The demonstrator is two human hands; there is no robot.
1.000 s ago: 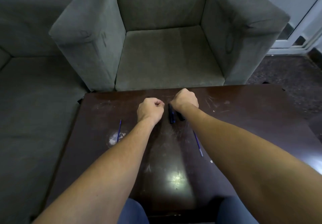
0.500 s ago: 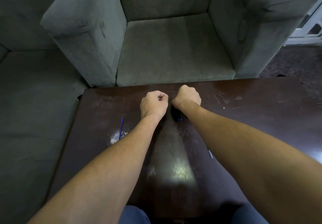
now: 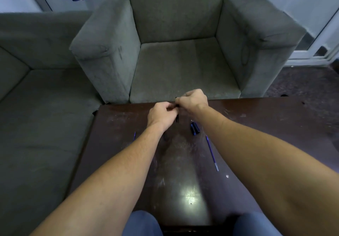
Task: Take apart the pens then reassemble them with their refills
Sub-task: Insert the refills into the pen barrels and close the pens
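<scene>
Near the scratched dark wooden table's (image 3: 275,125) far edge, left hand (image 3: 161,115) and right hand (image 3: 192,101) are pinching a mostly hidden dark pen (image 3: 177,115).

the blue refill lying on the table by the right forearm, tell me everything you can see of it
The blue refill is a thin, straight tube, plastic by its look, blue along most of its length with a pale, greyish tip at the end nearer the person. It lies flat and bare, out of any pen, on the dark scratched table, slanting from upper left to lower right, just inside the right forearm. Neither hand touches it. Dark pen parts lie apart from it, just beyond its far end.
</scene>
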